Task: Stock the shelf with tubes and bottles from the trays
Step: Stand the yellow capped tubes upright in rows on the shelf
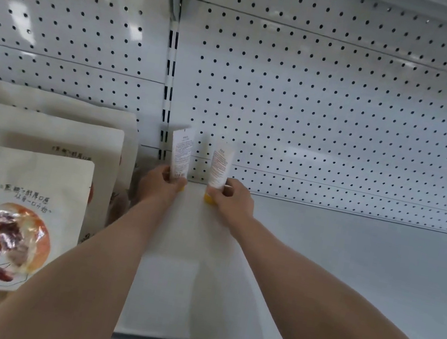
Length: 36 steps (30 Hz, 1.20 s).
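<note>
Upright, tubes in both hands.

single head cam, wide-angle, close over the shelf front edge, facing forward and down toward the pegboard back

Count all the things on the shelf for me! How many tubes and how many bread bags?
White tubes with yellow caps: 2, one in the left hand at and one in the right hand at, both upright at the back of the shelf.
Bread bags: 3 plainly visible, front one at; maybe more behind.
Total: 5
</note>
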Tool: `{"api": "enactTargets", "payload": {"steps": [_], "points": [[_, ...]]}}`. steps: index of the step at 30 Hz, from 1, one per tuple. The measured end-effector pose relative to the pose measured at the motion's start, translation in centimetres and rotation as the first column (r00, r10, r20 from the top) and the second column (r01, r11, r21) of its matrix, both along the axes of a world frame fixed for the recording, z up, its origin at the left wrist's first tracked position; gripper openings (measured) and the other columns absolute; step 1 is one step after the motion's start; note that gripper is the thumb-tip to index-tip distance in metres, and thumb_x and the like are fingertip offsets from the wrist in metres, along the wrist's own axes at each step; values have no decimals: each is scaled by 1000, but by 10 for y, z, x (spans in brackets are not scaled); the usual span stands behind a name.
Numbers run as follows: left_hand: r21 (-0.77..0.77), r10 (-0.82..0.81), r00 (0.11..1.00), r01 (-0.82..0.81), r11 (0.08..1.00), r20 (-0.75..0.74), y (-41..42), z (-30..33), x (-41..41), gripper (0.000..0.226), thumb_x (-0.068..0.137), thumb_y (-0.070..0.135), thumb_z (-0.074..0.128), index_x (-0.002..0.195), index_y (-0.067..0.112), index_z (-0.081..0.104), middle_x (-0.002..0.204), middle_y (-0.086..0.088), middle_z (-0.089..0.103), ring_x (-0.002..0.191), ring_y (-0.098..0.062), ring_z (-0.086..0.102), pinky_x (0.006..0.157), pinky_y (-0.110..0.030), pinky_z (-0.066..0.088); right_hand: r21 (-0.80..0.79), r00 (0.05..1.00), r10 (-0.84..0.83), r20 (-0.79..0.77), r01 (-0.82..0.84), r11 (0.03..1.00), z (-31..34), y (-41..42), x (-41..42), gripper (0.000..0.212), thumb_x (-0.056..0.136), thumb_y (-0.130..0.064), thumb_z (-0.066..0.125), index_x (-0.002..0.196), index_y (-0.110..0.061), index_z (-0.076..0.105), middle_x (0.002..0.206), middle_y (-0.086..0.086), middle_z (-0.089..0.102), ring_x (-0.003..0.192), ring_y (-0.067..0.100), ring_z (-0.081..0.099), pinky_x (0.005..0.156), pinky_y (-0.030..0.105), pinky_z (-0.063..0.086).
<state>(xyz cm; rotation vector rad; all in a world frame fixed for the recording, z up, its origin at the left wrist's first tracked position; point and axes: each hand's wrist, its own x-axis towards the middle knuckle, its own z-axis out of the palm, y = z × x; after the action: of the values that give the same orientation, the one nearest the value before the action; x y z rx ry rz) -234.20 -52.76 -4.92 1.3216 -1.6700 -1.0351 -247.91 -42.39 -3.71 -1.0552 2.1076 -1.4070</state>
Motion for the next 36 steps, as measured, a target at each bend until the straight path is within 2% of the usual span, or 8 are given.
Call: {"api": "enactTargets", "payload": {"steps": [5,8,13,26,31,34,36], "points": [[-27,-24,1000,25,999,20,-10,-8,0,34,84,32,73,116,26,67,112,2,72,99,-20,66,79,-26,46,15,999,-36,4,36,999,0,-21,-3,34,86,-32,75,117,-26,65,99,-11,67,96,12,62,78,25,43],[-42,-12,995,16,999,102,-14,-12,-2,36,82,36,72,116,30,65,111,2,71,97,-22,66,85,-35,52,15,998,-51,-22,52,999,-1,-25,-4,33,87,-32,74,117,-26,65,101,-11,67,95,12,62,80,26,45],[-45,23,974,-13,999,225,-18,-18,-5,41,75,50,70,114,40,60,110,0,65,95,-26,64,88,-47,54,13,996,-64,-59,64,998,-5,-27,-4,31,87,-31,73,116,-23,67,105,-8,71,99,14,64,83,27,45],[-61,45,966,-31,998,256,-22,-23,-11,45,75,55,69,118,42,59,112,-2,64,97,-27,63,89,-46,53,36,996,-73,-60,75,997,-4,-27,-1,35,86,-30,74,119,-24,66,109,-7,72,101,14,64,80,26,43],[-51,57,958,-44,998,280,-18,-20,-11,49,78,52,70,123,39,58,115,-6,61,105,-29,59,91,-47,51,58,996,-77,-49,80,995,-3,-26,1,41,87,-33,74,125,-23,63,112,-5,71,105,15,64,87,29,48],[-50,63,964,-52,997,259,-15,-18,-11,65,77,52,72,135,33,49,120,-7,61,119,-29,50,95,-50,46,55,996,-82,41,80,995,0,-21,4,57,85,-35,76,137,-26,53,122,-6,68,106,11,61,95,37,52],[-36,55,977,-49,998,207,-17,-17,-11,77,74,53,74,139,28,43,123,-5,64,125,-30,47,96,-53,45,68,994,-84,68,79,995,3,-15,6,68,85,-37,76,144,-22,46,131,-4,62,113,13,58,100,36,49]]}}
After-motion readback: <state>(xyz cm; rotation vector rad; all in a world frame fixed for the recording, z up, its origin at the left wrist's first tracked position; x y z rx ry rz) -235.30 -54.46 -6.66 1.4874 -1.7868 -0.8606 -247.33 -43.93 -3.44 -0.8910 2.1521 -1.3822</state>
